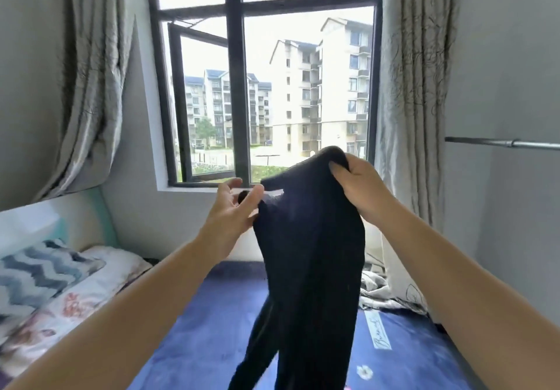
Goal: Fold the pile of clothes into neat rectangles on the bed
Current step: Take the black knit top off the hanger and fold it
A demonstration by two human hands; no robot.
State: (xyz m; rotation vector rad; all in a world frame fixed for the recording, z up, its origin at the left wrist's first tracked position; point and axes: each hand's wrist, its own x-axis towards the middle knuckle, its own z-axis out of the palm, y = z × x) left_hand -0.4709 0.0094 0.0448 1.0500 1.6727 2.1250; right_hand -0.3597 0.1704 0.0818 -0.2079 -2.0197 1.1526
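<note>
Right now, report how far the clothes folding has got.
Done: no folded rectangle shows on the blue bed. In hand: the right hand grips the top of a dark garment that hangs unfolded above the bed, while the left hand reaches its edge with fingers spread. Left: fold this piece, then the crumpled pale fabric by the right curtain.

Head-worn view — forward, toward window

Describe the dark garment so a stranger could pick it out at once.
Start at the big window and drop to the blue bed below it. The dark garment hangs between, gripped at its top by the right hand, the left hand at its edge. It is the only cloth off the bed.
</note>
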